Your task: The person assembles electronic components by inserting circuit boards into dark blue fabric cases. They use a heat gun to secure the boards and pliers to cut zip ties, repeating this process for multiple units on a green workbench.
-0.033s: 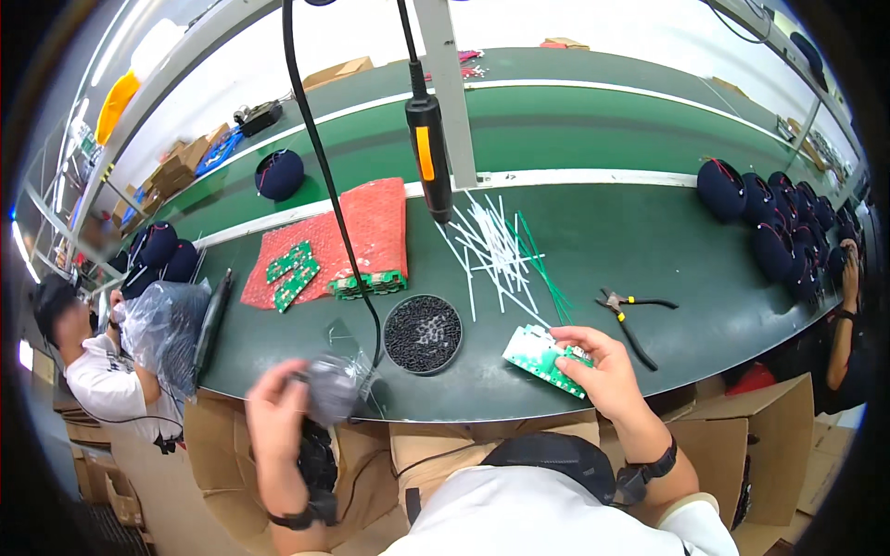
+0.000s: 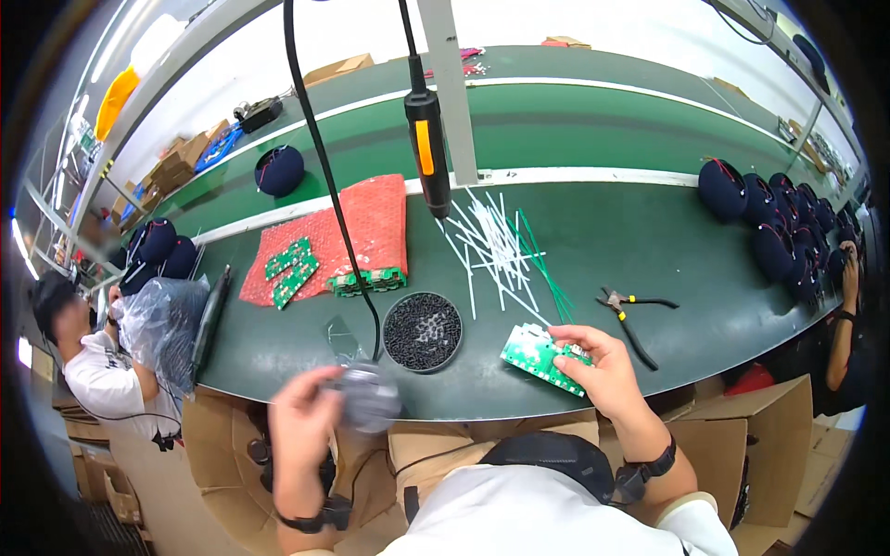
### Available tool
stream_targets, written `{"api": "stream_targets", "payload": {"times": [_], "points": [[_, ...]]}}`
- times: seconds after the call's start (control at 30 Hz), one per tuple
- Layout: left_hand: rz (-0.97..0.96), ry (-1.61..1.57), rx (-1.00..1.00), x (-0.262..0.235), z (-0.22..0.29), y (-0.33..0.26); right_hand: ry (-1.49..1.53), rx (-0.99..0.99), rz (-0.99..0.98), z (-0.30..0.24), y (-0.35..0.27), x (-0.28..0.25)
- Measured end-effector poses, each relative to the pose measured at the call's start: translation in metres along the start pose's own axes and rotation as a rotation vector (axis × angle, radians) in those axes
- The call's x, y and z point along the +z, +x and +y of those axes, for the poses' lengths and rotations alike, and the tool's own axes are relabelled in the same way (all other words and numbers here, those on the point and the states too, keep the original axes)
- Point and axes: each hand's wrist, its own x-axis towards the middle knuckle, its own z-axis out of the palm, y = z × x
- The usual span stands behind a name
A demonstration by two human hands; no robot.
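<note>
My left hand (image 2: 311, 412) is closed on the edge of a round, dark grey, see-through cover (image 2: 368, 397), blurred by motion above the front edge of the bench. In my right hand (image 2: 601, 369) a green circuit board panel (image 2: 538, 360) is pinched between thumb and fingers, just over the bench. Between the hands stands a round dish (image 2: 423, 369) of small black screws. Above hangs an electric screwdriver (image 2: 427, 153), dark with a yellow stripe. White cable ties (image 2: 496, 243) and green ones (image 2: 547, 264) lie beyond my right hand.
Cutting pliers (image 2: 630, 320) lie to the right. Red bubble wrap (image 2: 371, 227) and green circuit boards (image 2: 295, 278) lie at left. Dark blue domed shells (image 2: 774, 208) crowd the right end. Cardboard boxes (image 2: 218, 449) flank me below the bench. People work at both sides.
My left hand has shifted to the right with the dark grey cover. The right hand stays almost in place, still pinching the circuit board panel.
</note>
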Motion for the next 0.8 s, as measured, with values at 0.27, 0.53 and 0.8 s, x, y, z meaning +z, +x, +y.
{"api": "stream_targets", "payload": {"times": [0.27,0.53,0.8], "points": [[-0.278,0.456,0.515,0.145,0.007,-0.011,-0.069,-0.073,0.041,-0.014,0.000,0.005],[-0.362,0.180,0.369,0.174,0.016,-0.005,-0.531,-0.333,0.042,-0.040,0.008,0.034],[-0.352,-0.390,0.004,0.157,0.008,0.020,-0.453,-0.184,0.097,-0.048,0.069,-0.003]]}}
